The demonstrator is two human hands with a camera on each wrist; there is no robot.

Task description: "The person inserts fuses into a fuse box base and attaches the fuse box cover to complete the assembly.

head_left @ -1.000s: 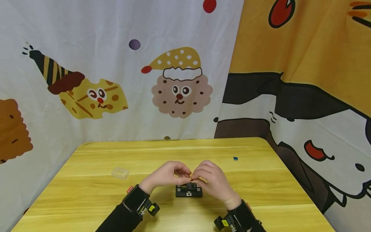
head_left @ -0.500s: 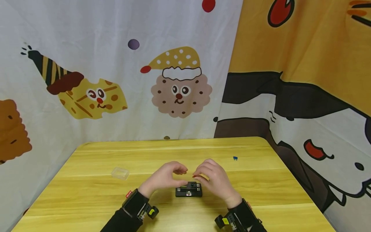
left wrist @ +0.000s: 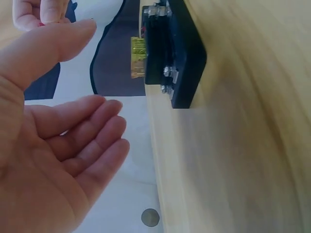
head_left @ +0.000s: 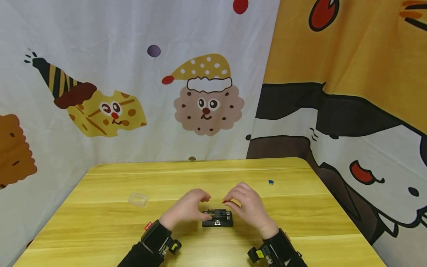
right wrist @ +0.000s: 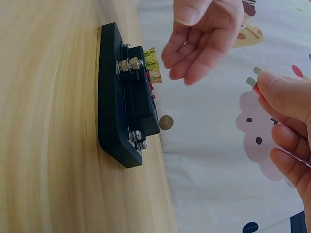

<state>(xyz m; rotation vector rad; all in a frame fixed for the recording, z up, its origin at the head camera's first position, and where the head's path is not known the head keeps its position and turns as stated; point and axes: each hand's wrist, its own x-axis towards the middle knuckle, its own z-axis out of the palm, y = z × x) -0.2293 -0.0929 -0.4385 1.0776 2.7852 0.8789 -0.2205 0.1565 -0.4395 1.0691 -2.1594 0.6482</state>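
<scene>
The right hand point(head_left: 251, 208) pinches a partly hidden red two-pronged piece point(right wrist: 256, 88).

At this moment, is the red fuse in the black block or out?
Out. The red fuse is pinched in the right hand, prongs bare, apart from the block.

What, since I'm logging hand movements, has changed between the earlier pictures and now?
The left hand has drawn away to the left, its fingertips parting from those of the right hand; its thumb and fingers now stand apart. Whether it let go of anything is unclear. The right hand has barely shifted and pinches the red piece. The black block, blue piece and clear container stayed put.
</scene>
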